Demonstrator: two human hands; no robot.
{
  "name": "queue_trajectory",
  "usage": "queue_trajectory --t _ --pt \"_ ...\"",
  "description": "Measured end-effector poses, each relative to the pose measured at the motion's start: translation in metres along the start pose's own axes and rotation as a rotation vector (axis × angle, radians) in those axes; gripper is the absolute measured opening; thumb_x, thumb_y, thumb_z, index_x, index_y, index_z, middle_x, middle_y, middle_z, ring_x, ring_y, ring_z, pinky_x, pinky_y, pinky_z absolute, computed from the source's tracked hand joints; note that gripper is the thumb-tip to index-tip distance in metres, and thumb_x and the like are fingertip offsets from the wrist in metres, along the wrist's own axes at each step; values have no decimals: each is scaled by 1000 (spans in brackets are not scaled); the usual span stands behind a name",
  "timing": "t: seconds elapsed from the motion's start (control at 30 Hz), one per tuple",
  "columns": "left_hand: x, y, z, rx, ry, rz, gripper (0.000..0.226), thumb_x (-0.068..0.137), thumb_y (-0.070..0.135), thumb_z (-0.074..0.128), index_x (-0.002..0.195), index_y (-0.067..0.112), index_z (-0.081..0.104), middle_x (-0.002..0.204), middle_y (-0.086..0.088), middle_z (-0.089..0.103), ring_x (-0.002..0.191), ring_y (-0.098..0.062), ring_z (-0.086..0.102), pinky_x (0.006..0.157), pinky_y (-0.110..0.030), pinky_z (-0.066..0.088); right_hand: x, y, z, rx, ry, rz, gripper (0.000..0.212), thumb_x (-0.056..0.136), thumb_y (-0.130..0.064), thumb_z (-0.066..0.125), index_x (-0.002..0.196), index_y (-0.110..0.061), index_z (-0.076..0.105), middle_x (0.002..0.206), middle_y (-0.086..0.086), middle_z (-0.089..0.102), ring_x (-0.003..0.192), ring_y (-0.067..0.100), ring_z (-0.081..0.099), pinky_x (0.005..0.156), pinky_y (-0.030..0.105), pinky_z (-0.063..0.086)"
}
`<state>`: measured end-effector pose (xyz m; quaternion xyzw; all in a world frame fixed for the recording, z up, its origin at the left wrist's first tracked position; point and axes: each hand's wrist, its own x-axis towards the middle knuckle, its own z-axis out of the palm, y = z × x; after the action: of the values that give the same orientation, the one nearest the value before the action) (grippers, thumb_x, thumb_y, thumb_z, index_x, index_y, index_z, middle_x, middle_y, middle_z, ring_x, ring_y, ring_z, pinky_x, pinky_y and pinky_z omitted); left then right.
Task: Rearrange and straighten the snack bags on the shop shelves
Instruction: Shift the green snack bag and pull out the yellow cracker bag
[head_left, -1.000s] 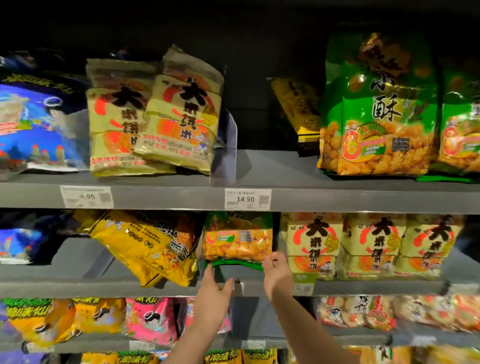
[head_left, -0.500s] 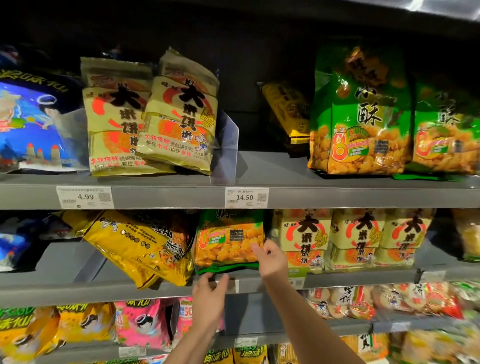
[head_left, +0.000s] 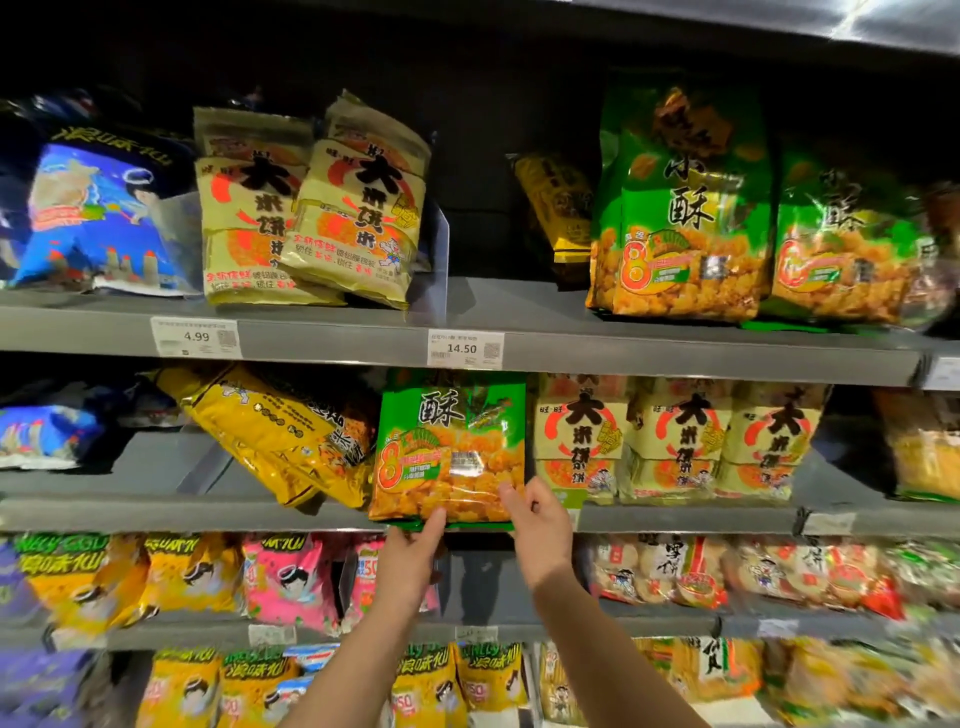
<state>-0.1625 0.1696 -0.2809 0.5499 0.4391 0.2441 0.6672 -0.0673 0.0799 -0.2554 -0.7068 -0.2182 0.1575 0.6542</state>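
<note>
both forearms reach up and forward from below, wrists bent back. the left hand (head_left: 410, 561) is under the bottom edge of the green snack bag (head_left: 451, 447), thumb laid up on the bag's front and its fingers hidden beneath, so it grips that edge. the right hand (head_left: 541, 530) pinches the lower right corner, thumb on the front and fingers tucked round the side. the bag stands directly above both hands, its base at the front lip of the middle shelf (head_left: 156, 514) and slightly overhanging it. it is upright, long axis vertical, printed face toward the camera, its top just under the 14.50 price tag (head_left: 465, 349). left of the hands a yellow bag (head_left: 270, 431) leans tilted against it; right of the hands stand pale rice cracker bags (head_left: 582, 441), just beside it.
</note>
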Motion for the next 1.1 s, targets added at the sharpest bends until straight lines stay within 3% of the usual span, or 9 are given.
queue_trajectory --t 0.13,0.23,0.43,0.63,0.77,0.83,1.0,1.1 --pt "-47 -9 5 -118 -4 -14 35 87 33 59 113 18 41 104 -10 59 100 -30 58 80 -38 50 -32 -2 -31 32 -69 16 39 92 -26 56 68 -16 27 71 7 21 64 16 21 63 31 24" --pt "-85 -19 8 -100 34 17 32 82 36 66 96 15 47 86 -5 62 90 -30 62 73 -36 47 -58 -1 -53 55 -89 24 41 91 -28 57 65 -18 27 67 3 24 63 13 26 68 31 30" --pt "-141 -28 24 -124 89 78 20 85 35 61 87 20 48 102 -12 63 86 -23 66 65 -32 49 -91 -12 -90 49 -80 -5 40 89 -24 59 62 -15 32 58 -1 29 57 13 30 66 31 35" --pt "-170 -18 42 -150 98 147 24 84 34 62 87 16 45 99 -11 59 82 -22 66 71 -35 51 -105 -19 -118 79 -52 -43 44 89 -26 60 58 -19 30 53 -9 28 55 10 28 66 32 33" --pt "-183 -13 55 -142 130 229 22 87 29 59 77 28 39 81 0 47 70 -11 56 67 -31 50 -112 -22 -131 84 -50 -69 43 89 -26 59 58 -19 30 50 -11 29 52 8 28 67 33 35" --pt "-185 -13 60 -143 135 252 24 88 29 58 75 31 37 77 4 43 67 -9 54 73 -40 49 -113 -22 -135 76 -54 -73 45 90 -27 58 55 -25 30 51 -10 29 53 8 27 67 32 33" --pt "-181 -11 67 -201 141 284 17 90 25 54 81 25 40 81 3 45 71 -10 51 70 -42 50 -114 -25 -136 59 -39 -67 48 89 -25 58 50 -29 31 50 -9 29 52 7 26 66 31 30" --pt "-177 -16 66 -173 159 291 22 87 41 56 91 23 44 89 3 48 81 -17 53 81 -51 51 -116 -27 -135 44 -45 -94 48 90 -25 58 51 -28 29 48 -10 29 51 6 25 64 30 29"
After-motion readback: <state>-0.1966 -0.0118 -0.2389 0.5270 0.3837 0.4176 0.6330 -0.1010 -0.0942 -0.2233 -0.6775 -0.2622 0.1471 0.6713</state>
